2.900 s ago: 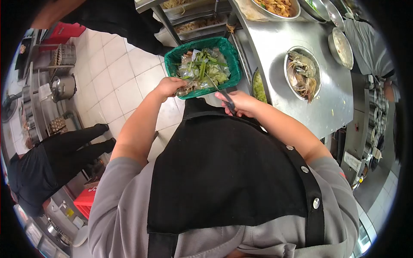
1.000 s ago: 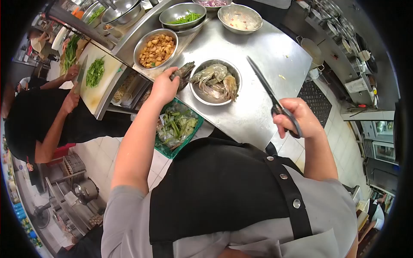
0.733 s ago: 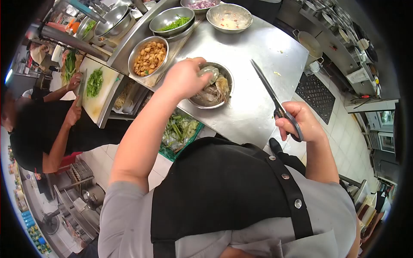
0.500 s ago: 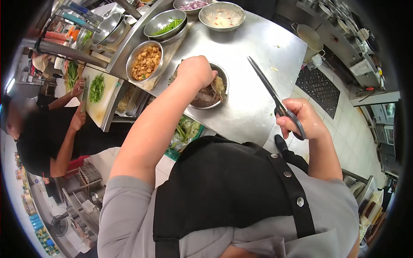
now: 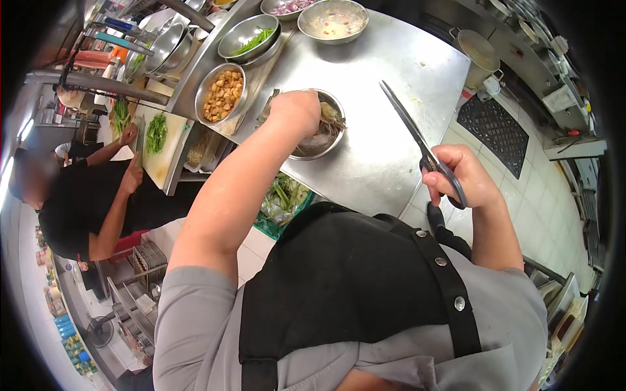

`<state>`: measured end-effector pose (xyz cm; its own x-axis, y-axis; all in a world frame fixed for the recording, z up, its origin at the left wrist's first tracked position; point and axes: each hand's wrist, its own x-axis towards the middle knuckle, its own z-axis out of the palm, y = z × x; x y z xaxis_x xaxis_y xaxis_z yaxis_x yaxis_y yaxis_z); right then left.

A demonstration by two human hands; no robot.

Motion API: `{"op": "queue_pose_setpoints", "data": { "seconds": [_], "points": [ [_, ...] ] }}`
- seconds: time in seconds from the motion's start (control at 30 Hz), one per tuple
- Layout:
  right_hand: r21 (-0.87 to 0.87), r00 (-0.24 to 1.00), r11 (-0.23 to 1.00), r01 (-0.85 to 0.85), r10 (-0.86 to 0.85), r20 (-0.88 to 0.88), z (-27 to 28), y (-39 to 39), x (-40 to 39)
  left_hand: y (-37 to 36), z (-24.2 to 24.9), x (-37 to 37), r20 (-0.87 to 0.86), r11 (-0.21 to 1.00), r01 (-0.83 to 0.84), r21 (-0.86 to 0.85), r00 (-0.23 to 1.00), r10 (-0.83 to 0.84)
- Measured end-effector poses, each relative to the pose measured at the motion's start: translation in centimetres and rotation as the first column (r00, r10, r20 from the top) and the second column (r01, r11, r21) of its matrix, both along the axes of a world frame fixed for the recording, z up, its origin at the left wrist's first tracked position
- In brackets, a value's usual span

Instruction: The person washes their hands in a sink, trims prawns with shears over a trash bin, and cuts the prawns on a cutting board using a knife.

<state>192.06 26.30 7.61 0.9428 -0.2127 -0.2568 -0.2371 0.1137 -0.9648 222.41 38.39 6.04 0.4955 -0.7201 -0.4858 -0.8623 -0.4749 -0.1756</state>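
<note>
On the steel counter stand a bowl of fried golden chunks, a bowl of green beans, a bowl of chopped red onion and a bowl of pale mix. To the left a co-worker in black works at a cutting board bearing chopped greens. A green basket of vegetable scraps sits under the counter's edge, and a black floor mat lies on the white tiles

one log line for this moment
left hand: in round steel prawn bowl | right hand: holding black-handled scissors, blades raised | steel counter
</note>
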Motion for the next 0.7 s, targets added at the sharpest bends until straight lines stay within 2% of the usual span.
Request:
{"op": "queue_pose_setpoints", "data": {
  "seconds": [0.13,0.23,0.33,0.43,0.5,0.57,0.63,0.67,0.7],
  "points": [
    [0.02,1.0,0.999,-0.025,0.025,-0.009,-0.2,-0.3,0.0,0.1,-1.2,0.8,0.035,0.998,0.0,-0.058,0.999,0.002],
    [0.003,1.0,1.0,-0.029,0.029,-0.008,0.1,-0.3,0.2,0.9,-1.3,1.7,0.014,0.987,-0.061,-0.151,0.998,0.064],
    [-0.066,0.996,0.994,-0.092,0.092,-0.001,-0.7,-0.9,0.1,2.5,0.1,3.5,-0.017,0.993,-0.047,-0.107,0.999,0.045],
    [-0.095,0.994,0.99,-0.106,0.105,-0.013,-0.7,-0.9,0.2,5.8,4.3,3.8,-0.188,0.933,-0.117,-0.34,0.981,0.054],
    [-0.086,0.996,0.992,-0.087,0.087,-0.004,-0.3,-0.7,0.6,8.5,6.5,4.1,-0.449,0.811,-0.399,-0.428,0.872,0.193],
    [-0.098,0.996,0.991,-0.087,0.089,0.021,0.0,-0.6,1.0,12.6,7.6,5.0,-0.698,0.609,-0.561,-0.561,0.716,0.017],
    [-0.126,0.992,0.987,-0.098,0.107,0.062,-0.4,-0.8,1.1,15.9,8.8,3.7,-0.782,0.46,-0.663,-0.59,0.611,-0.124],
    [-0.163,0.988,0.977,-0.136,0.146,0.052,-0.5,-0.9,1.4,16.7,9.1,2.9,-0.679,0.551,-0.576,-0.604,0.734,0.023],
    [-0.162,0.981,0.974,-0.161,0.176,0.082,-0.9,-1.1,1.7,17.3,8.6,2.4,-0.658,0.636,-0.537,-0.555,0.751,0.06]
  ]
}}
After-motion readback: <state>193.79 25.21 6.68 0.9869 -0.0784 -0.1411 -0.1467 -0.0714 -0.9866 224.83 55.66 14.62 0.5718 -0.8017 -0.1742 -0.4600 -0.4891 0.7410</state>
